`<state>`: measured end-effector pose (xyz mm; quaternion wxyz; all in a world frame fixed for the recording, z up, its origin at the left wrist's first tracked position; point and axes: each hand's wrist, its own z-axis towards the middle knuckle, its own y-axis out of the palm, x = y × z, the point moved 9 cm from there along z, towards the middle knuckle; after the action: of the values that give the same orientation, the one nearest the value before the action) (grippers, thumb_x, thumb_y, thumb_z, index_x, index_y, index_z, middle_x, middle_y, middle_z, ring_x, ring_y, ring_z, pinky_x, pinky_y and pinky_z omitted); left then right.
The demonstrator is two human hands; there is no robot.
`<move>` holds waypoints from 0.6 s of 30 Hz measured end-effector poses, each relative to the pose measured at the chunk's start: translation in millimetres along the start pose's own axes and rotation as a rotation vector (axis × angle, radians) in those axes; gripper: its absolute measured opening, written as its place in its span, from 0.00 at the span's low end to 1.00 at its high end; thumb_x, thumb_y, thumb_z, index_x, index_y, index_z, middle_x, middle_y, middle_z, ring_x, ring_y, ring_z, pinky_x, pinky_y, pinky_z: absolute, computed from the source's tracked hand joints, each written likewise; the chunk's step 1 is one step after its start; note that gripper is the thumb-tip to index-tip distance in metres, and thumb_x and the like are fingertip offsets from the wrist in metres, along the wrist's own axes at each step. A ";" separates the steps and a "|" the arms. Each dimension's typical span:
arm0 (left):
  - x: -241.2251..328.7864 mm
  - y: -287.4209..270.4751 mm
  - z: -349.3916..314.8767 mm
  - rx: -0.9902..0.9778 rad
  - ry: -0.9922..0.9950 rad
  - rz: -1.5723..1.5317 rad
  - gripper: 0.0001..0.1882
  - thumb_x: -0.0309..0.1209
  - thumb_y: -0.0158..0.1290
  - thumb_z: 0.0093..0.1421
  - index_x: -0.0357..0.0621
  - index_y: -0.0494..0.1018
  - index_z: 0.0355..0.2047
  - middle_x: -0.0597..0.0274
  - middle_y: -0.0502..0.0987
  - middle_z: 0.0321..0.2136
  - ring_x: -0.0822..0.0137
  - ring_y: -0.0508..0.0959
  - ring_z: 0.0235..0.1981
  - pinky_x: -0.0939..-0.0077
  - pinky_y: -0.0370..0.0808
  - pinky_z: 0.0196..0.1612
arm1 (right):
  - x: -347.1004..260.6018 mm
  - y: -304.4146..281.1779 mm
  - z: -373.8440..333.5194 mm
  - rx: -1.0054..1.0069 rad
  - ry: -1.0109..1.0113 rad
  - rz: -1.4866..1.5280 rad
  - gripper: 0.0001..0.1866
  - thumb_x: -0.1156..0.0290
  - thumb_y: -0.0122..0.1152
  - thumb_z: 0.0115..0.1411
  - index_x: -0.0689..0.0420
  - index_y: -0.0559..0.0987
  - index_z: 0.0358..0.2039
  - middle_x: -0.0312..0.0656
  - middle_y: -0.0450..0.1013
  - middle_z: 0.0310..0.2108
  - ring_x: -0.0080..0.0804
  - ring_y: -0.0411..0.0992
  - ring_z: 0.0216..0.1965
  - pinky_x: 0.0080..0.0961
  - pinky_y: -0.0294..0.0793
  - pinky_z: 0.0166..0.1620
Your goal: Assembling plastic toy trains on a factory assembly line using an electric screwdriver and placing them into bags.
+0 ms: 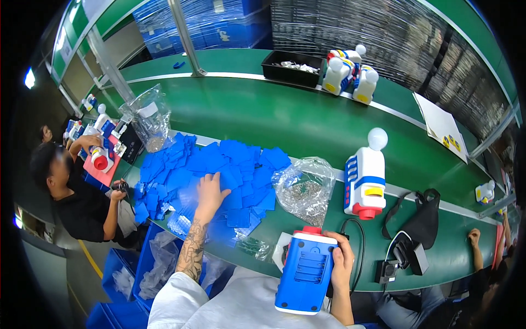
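My left hand (211, 193) reaches over a spread pile of thin blue plastic squares (233, 176), with its fingers apart and the fingertips on or just over the pieces. My right hand (342, 262) grips a blue-and-white battery-powered toy (302, 288) by its right side, close to my body. The toy's blue face is turned up and shows a bare battery compartment with several slots; a red part sits at its top end. Right of the pile, a clear plastic bag (305, 192) of small metal parts, perhaps screws, lies near the toy.
A similar white toy (366, 181) stands beyond my right hand. A black pouch (421, 219) and black boxes with cables (408, 257) lie farther right. On the shelf are a black tray (291, 68) and more toys (350, 77). Co-workers (82, 192) sit at both sides. Blue bins (148, 263) stand below left.
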<state>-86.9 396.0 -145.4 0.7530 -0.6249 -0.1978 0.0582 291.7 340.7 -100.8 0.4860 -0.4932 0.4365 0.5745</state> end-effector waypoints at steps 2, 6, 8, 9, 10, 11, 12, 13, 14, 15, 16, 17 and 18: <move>8.9 -5.8 2.9 0.010 0.041 0.032 0.34 0.34 0.65 0.37 0.41 0.68 0.47 0.48 0.70 0.40 0.49 0.68 0.43 0.61 0.68 0.44 | -2.4 1.0 1.6 0.010 -0.004 0.000 0.17 0.65 0.47 0.59 0.65 0.71 0.44 0.46 0.70 0.44 0.32 0.67 0.47 0.25 0.61 0.51; 10.3 -27.4 7.0 0.208 0.214 -0.201 0.21 0.26 0.60 0.43 0.39 0.71 0.40 0.48 0.72 0.30 0.51 0.73 0.31 0.64 0.71 0.34 | -3.1 4.5 4.0 0.029 -0.010 -0.011 0.17 0.64 0.44 0.61 0.63 0.73 0.44 0.43 0.72 0.40 0.28 0.69 0.41 0.21 0.64 0.46; 19.5 -40.7 -0.7 0.251 0.296 -0.489 0.14 0.22 0.55 0.49 0.36 0.71 0.38 0.51 0.72 0.25 0.58 0.76 0.24 0.69 0.73 0.25 | 2.1 4.7 5.8 0.030 -0.011 -0.003 0.17 0.64 0.43 0.62 0.63 0.73 0.43 0.44 0.72 0.40 0.28 0.69 0.41 0.22 0.64 0.47; 38.9 -55.3 -10.2 0.237 0.308 -0.498 0.14 0.22 0.55 0.49 0.36 0.71 0.38 0.51 0.72 0.25 0.58 0.76 0.24 0.69 0.73 0.25 | 6.0 5.3 6.3 0.025 -0.012 0.009 0.18 0.63 0.42 0.62 0.63 0.73 0.43 0.44 0.72 0.40 0.29 0.69 0.42 0.22 0.64 0.47; 61.0 -60.6 -22.0 0.037 0.179 -0.878 0.12 0.22 0.54 0.51 0.35 0.72 0.37 0.52 0.73 0.27 0.61 0.77 0.22 0.73 0.73 0.23 | 10.6 2.6 6.6 0.043 -0.004 0.002 0.18 0.63 0.42 0.62 0.63 0.73 0.43 0.44 0.72 0.40 0.29 0.69 0.42 0.22 0.64 0.47; 89.0 -59.6 -38.3 -0.184 0.030 -1.245 0.10 0.23 0.53 0.54 0.34 0.72 0.37 0.53 0.75 0.28 0.64 0.78 0.21 0.77 0.73 0.21 | 12.9 -1.8 6.3 0.064 -0.005 0.011 0.19 0.62 0.41 0.63 0.64 0.73 0.42 0.45 0.72 0.41 0.29 0.69 0.42 0.22 0.64 0.47; 122.0 -73.7 -58.7 -0.313 0.147 -1.373 0.09 0.21 0.52 0.55 0.33 0.72 0.38 0.59 0.74 0.26 0.70 0.76 0.17 0.81 0.72 0.17 | 14.2 -1.6 5.2 0.065 -0.003 0.028 0.20 0.61 0.40 0.63 0.65 0.73 0.42 0.46 0.72 0.41 0.29 0.69 0.42 0.23 0.64 0.48; 158.5 -86.8 -77.7 -0.473 0.229 -1.282 0.12 0.21 0.52 0.55 0.33 0.72 0.40 0.59 0.75 0.27 0.71 0.77 0.19 0.80 0.73 0.19 | 13.4 -5.1 3.7 0.079 0.005 0.043 0.22 0.60 0.39 0.64 0.66 0.73 0.42 0.46 0.72 0.41 0.30 0.68 0.43 0.24 0.63 0.49; 180.2 -92.1 -96.8 -0.576 0.340 -1.272 0.14 0.22 0.53 0.54 0.36 0.72 0.43 0.58 0.77 0.29 0.72 0.77 0.19 0.81 0.73 0.21 | 11.1 -3.2 3.0 0.067 0.016 0.041 0.22 0.60 0.39 0.64 0.66 0.73 0.42 0.46 0.72 0.41 0.30 0.68 0.43 0.24 0.63 0.49; 198.3 -94.8 -111.4 -0.657 0.476 -1.129 0.14 0.24 0.53 0.54 0.38 0.73 0.43 0.57 0.78 0.31 0.73 0.78 0.20 0.82 0.74 0.23 | 9.8 -1.8 3.8 0.066 0.006 0.055 0.22 0.59 0.39 0.64 0.66 0.73 0.42 0.46 0.72 0.41 0.30 0.69 0.44 0.24 0.63 0.49; 212.2 -92.3 -124.6 -0.705 0.559 -1.060 0.14 0.25 0.54 0.54 0.39 0.73 0.43 0.57 0.77 0.26 0.71 0.77 0.17 0.80 0.73 0.22 | 8.9 -2.0 3.3 0.067 -0.003 0.070 0.22 0.59 0.39 0.64 0.66 0.73 0.42 0.46 0.72 0.41 0.31 0.69 0.44 0.24 0.63 0.49; 218.4 -90.4 -132.0 -0.600 0.644 -0.989 0.14 0.26 0.54 0.54 0.40 0.73 0.42 0.57 0.76 0.24 0.70 0.76 0.16 0.79 0.73 0.22 | 10.2 -0.3 3.0 0.064 0.000 0.089 0.22 0.59 0.38 0.64 0.66 0.73 0.41 0.47 0.72 0.42 0.32 0.69 0.44 0.25 0.64 0.49; 221.8 -89.6 -138.2 -0.495 0.727 -0.915 0.14 0.27 0.55 0.54 0.41 0.73 0.42 0.57 0.75 0.22 0.69 0.76 0.15 0.77 0.73 0.21 | 10.1 0.2 2.7 0.065 0.001 0.087 0.22 0.59 0.38 0.64 0.66 0.73 0.41 0.47 0.72 0.42 0.32 0.69 0.44 0.25 0.64 0.49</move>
<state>153.0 324.4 -28.5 0.5541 -0.6124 -0.1840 -0.5330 290.7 344.6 -110.4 0.4763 -0.4579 0.4761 0.5803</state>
